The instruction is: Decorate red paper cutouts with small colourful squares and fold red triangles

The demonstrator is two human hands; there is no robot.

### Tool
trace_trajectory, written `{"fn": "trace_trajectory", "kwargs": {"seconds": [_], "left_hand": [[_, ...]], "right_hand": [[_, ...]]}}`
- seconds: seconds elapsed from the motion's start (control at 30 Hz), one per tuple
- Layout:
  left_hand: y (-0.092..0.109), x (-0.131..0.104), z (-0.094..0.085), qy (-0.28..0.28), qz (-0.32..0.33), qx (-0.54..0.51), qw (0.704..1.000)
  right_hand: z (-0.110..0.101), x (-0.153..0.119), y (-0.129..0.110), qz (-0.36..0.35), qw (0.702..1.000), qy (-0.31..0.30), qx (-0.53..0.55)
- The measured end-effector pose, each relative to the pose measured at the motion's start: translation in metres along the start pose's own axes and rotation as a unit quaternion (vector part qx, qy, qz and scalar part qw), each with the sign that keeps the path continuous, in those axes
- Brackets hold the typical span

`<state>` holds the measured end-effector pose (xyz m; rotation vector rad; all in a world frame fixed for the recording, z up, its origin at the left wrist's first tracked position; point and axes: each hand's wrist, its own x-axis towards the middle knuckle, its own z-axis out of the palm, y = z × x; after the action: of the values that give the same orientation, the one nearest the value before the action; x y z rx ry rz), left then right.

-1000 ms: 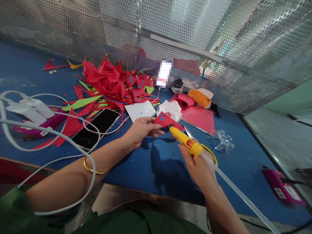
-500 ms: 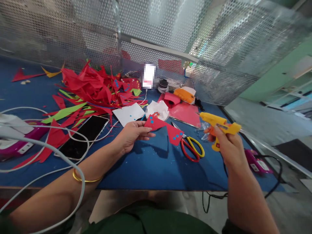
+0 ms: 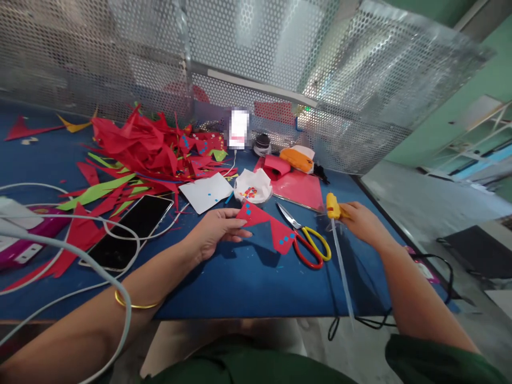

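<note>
My left hand (image 3: 220,232) pinches the left end of a red paper piece (image 3: 283,238) dotted with small blue squares, held over the blue table. My right hand (image 3: 360,221) grips a yellow glue gun (image 3: 333,207), from which a long translucent glue stick (image 3: 343,272) hangs down. Between the paper and the gun lie scissors (image 3: 308,245) with one red and one yellow handle. Behind my left hand are a white dish (image 3: 253,184) holding small coloured bits and a white sheet (image 3: 206,193) with a few blue squares.
A heap of red and green paper scraps (image 3: 140,144) covers the back left. A black-screened phone (image 3: 130,232) and white cables lie left. Red sheets (image 3: 300,189), an orange packet (image 3: 298,159) and a black-lidded jar (image 3: 262,144) stand behind. A mesh panel (image 3: 260,53) borders the back.
My right hand has turned the glue gun, so its glue stick now shows pointing toward me. The red paper's right end sits slightly lower. The view has shifted a little.
</note>
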<state>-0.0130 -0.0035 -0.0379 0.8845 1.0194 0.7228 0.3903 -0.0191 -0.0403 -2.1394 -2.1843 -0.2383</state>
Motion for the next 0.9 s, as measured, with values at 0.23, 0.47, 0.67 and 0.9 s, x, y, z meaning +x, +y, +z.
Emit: {"fn": "trace_trajectory", "kwargs": {"seconds": [0.23,0.47,0.67,0.9], "left_hand": [[-0.003,0.001,0.003,0.014,-0.039,-0.002,0.999],[-0.007,0.006,0.002,0.019,-0.069,0.0,0.997],[-0.005,0.009,0.001,0.006,-0.046,0.058,0.997],[-0.006,0.011,-0.002,0.012,-0.02,0.149,0.989]], "right_hand": [[0.0,0.003,0.012,-0.037,0.999,-0.016,0.0],[-0.067,0.036,-0.069,-0.096,0.986,0.104,0.088],[-0.061,0.108,-0.185,-0.273,0.952,0.014,0.136],[-0.021,0.156,-0.223,-0.306,0.948,-0.074,-0.039]]}}
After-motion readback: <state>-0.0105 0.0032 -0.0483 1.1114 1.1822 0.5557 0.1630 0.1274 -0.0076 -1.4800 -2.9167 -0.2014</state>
